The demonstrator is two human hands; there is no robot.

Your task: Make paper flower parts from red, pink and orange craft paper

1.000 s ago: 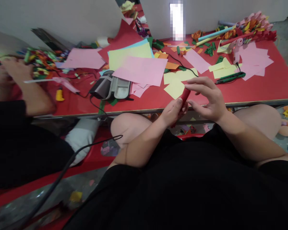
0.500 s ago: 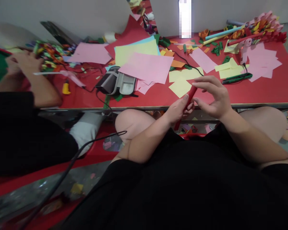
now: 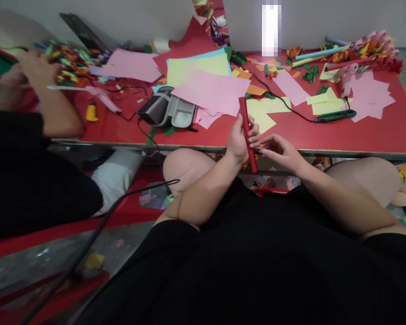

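Note:
A slim red tube (image 3: 244, 110), which looks like rolled paper, stands nearly upright just over the table's front edge. Wrapped round its middle are the fingers of my left hand (image 3: 237, 143), with both tube ends showing. To the right of its lower part, my right hand (image 3: 281, 152) is held with loosely curved fingers, the thumb and fingertips slightly apart and nothing visible between them. The fingertips are close to my left fingers; whether they touch I cannot tell. Yellow paper pieces (image 3: 264, 122) and pink sheets (image 3: 216, 92) lie on the table behind the tube.
The red table (image 3: 375, 135) also bears a pink glue gun (image 3: 349, 79), a green cutter (image 3: 334, 116), paper flowers (image 3: 379, 43) and an open grey case (image 3: 155, 108). At left, a co-worker's hands (image 3: 37, 70) are near another glue gun (image 3: 103, 99). A black cable (image 3: 108, 216) crosses the lower left.
The red tube has swung from a rightward lean to a slight leftward tilt in my left hand. My right hand has moved down and left, from the tube's top to beside its lower part.

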